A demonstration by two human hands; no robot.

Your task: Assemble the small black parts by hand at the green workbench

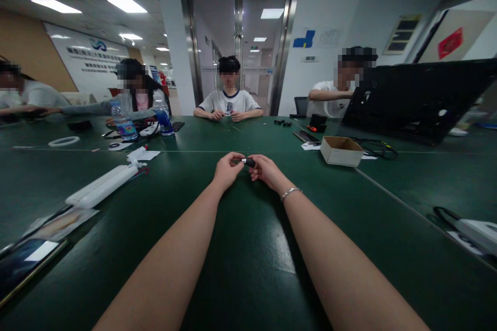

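Note:
Above the green table, both my hands meet at a small black piece with a shiny metal end (249, 162); its exact kind is too small to make out. My left hand (227, 171) is closed in a pinch, thumb and forefinger at the metal end. From the other side, the fingers of my right hand (267, 171) are closed round the black part. A silver bracelet (291, 193) circles my right wrist. Part of the piece is hidden by my fingertips.
An open cardboard box (340, 157) stands to the right, near a large black panel (411, 98). On the left lie a white elongated device (101, 186) and a phone (27, 266). Bottles (125, 123) stand farther back. Several people sit around the table (240, 248).

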